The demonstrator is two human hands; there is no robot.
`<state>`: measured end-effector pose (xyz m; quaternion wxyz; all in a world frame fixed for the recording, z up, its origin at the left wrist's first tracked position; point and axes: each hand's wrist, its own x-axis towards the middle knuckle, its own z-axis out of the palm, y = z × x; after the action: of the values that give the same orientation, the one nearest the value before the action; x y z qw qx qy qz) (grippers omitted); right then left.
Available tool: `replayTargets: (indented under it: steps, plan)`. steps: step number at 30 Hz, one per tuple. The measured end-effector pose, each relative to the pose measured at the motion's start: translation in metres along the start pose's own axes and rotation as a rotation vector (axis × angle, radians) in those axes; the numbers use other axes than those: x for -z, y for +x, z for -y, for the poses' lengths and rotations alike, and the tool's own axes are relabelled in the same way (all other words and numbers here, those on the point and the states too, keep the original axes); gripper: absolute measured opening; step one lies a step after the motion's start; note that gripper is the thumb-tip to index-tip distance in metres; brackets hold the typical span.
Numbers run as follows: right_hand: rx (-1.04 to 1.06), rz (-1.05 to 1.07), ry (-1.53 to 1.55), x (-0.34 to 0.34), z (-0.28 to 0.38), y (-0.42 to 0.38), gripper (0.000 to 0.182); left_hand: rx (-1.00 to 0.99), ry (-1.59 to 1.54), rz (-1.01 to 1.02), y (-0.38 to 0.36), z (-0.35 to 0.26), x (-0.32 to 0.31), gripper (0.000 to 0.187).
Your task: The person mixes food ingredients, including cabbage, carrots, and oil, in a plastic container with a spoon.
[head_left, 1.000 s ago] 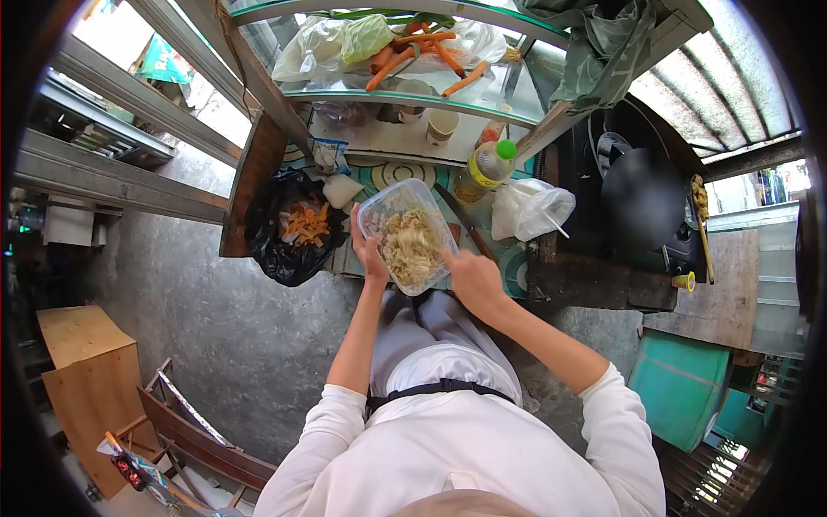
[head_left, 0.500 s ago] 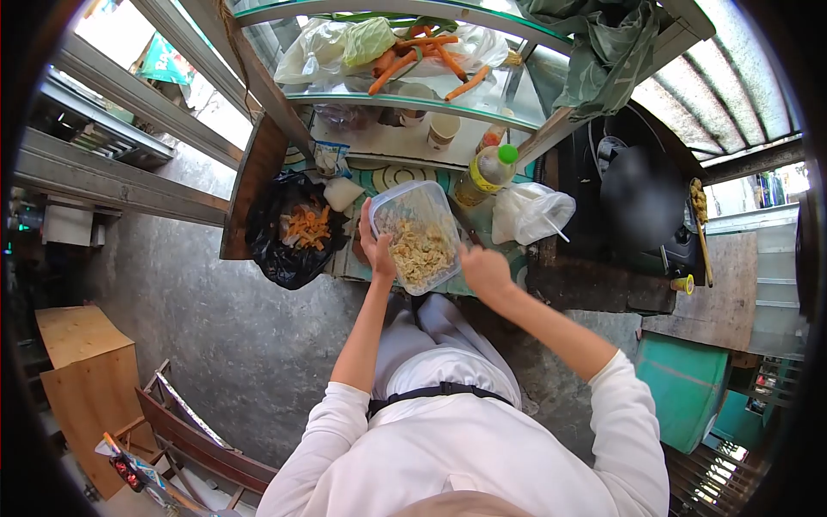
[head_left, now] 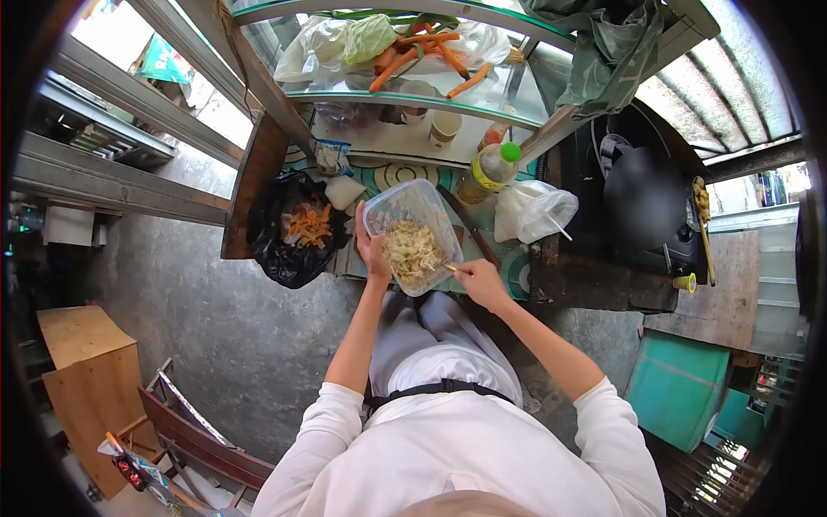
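My left hand [head_left: 372, 247] grips the left side of a clear plastic container [head_left: 428, 205], which is tilted toward me. Inside it lies a pale, chunky food mixture [head_left: 413, 250]. My right hand [head_left: 479, 282] is closed round the handle of a thin utensil [head_left: 450, 268], whose far end is in the mixture at the container's right edge. Just behind and right of the container, a knife [head_left: 469, 226] rests on the patterned green surface. An oil bottle [head_left: 491, 175] with a green cap stands farther back, beside a white plastic bag [head_left: 536, 213].
A black bag [head_left: 280, 258] with orange peelings [head_left: 308, 226] is at the left. Carrots [head_left: 444, 53] and cabbage [head_left: 368, 41] lie on the glass shelf above. A paper cup [head_left: 445, 127] stands below it. A dark pan [head_left: 642, 194] is at the right, and a wooden bench [head_left: 202, 439] at lower left.
My right hand has moved down and slightly left, and the utensil now shows in it. The container has shifted slightly left, uncovering more of the knife.
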<state>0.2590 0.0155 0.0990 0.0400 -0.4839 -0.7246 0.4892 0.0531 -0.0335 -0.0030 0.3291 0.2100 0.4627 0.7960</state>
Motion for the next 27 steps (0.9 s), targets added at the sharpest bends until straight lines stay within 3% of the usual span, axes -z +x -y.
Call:
replayTargets:
  steps: [4,7,11,14,17,21,25,27]
  plan:
    - [0.321,-0.193,-0.555,-0.009,0.024,-0.005,0.041,0.067,-0.001,-0.02,-0.004,-0.003,-0.002,0.075]
    - [0.368,-0.122,-0.673,-0.005,0.038,-0.023,0.045,0.062,-0.01,-0.025,0.001,-0.005,-0.002,0.073]
    - [0.285,-0.083,-0.816,-0.023,0.042,-0.04,0.033,0.031,-0.016,-0.095,-0.006,-0.002,-0.008,0.071]
    - [0.229,0.013,-0.882,-0.067,0.021,-0.02,0.04,0.038,-0.057,-0.125,-0.002,0.001,-0.005,0.07]
    - [0.189,0.092,-0.746,-0.027,0.027,0.009,0.036,0.034,-0.091,-0.131,-0.006,-0.001,-0.01,0.069]
    - [0.184,0.003,-0.725,-0.003,0.067,-0.023,0.025,0.02,-0.081,-0.154,-0.004,-0.005,-0.013,0.069]
    - [0.244,-0.069,-0.745,-0.042,0.047,0.002,0.015,-0.014,-0.003,-0.117,-0.001,-0.001,-0.013,0.073]
    - [0.211,-0.048,-0.735,-0.016,0.053,0.002,0.015,0.02,-0.058,-0.112,-0.003,-0.002,-0.008,0.07]
